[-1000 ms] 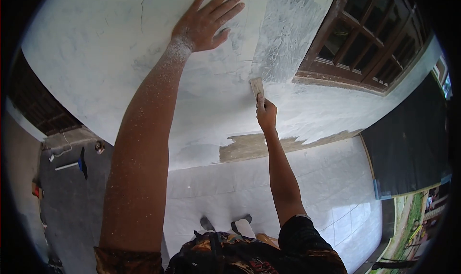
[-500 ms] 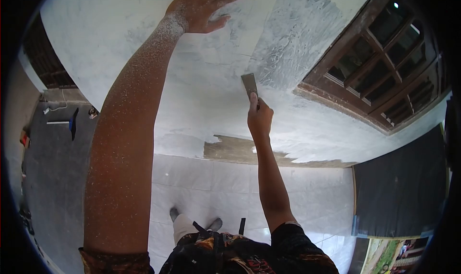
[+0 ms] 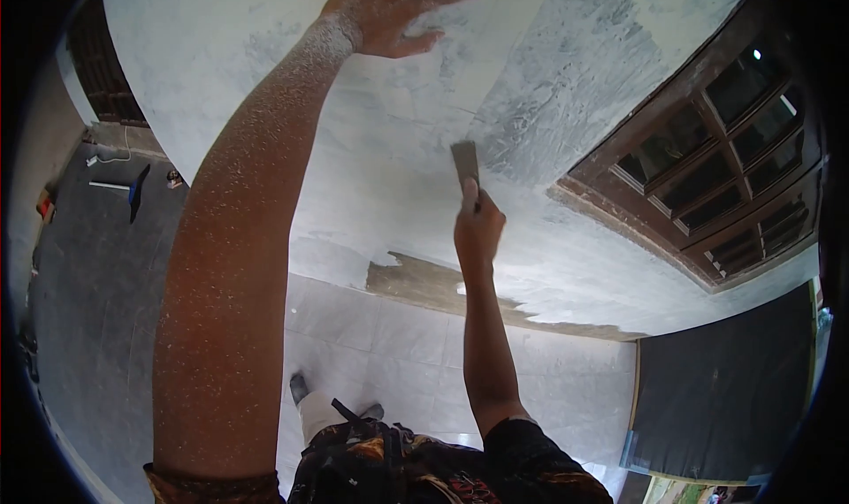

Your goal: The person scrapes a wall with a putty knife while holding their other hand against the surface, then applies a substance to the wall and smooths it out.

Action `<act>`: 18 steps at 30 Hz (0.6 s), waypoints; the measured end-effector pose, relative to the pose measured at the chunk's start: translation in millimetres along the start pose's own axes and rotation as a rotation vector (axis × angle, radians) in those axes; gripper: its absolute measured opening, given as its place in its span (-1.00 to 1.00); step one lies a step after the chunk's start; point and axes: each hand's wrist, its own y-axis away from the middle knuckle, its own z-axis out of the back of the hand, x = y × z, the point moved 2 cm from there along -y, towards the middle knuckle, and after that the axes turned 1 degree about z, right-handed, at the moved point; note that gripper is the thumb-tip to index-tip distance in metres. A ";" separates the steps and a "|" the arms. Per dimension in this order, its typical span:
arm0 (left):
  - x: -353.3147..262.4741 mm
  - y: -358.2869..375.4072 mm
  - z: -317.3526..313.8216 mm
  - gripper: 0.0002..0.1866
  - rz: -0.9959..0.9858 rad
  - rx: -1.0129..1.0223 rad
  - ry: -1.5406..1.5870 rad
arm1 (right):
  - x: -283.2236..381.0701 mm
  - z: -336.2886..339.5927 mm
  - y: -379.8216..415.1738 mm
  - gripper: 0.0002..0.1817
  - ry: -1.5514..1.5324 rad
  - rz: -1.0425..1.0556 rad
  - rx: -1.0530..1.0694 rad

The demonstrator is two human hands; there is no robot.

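Scraping, step in hand: putty knife [image 3: 465, 162] works the white skim-coated wall [image 3: 371, 177], blade at the edge of a rough grey patch [image 3: 566, 88].
Right hand [image 3: 478, 230]: fingers closed around the knife handle, one finger laid up along it toward the blade; blade flat against the wall, above the hand.
Left hand [image 3: 402, 4]: palm on the wall high up, fingers spread and pressed flat, thumb out to the side; holds nothing.
Left forearm [image 3: 239, 265]: dusted with fine white specks from wrist down.
Knife position: mid-wall, between the braced left hand and the window frame [image 3: 707, 186], well clear of the frame.
Doing it well, my judgement: keep the blade at a low angle so a corner does not gouge; keep pressure even through the laid-up finger; work in short overlapping passes from the smooth white area into the grey; keep the brace hand off freshly worked surface.
Risk, my judgement: a tilted blade would leave ridges; drifting right could smear the dark wooden frame.
Lower wall: brown bare strip [image 3: 424, 283] with a ragged edge, just above pale wall tiles [image 3: 398, 336].
Floor, left: dark, with a long-handled tool [image 3: 133, 190] lying on it, far from the hands.
Clothing: dark patterned shirt [image 3: 398, 469] at frame bottom.
Writing, brands, labels: none readable; the shirt pattern is too blurred to tell.
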 end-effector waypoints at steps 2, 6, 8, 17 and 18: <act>2.0 -1.6 1.8 -0.02 0.019 0.028 -0.007 | -6.2 -0.5 0.9 -0.49 -0.005 0.010 -0.010; 4.8 -2.5 -2.0 -0.01 0.014 0.017 -0.037 | -13.7 -0.7 3.1 -0.51 -0.026 -0.029 0.044; 3.2 -1.5 -3.7 0.00 0.020 0.001 -0.067 | -15.9 -4.8 4.9 -0.52 -0.067 0.032 -0.021; 3.3 -0.9 -1.8 0.00 0.026 -0.004 -0.031 | -17.6 -11.9 12.1 -0.48 -0.099 -0.041 0.023; 2.0 -0.2 -2.5 0.00 0.029 -0.001 -0.026 | -20.8 -13.0 13.8 -0.49 -0.103 -0.052 0.018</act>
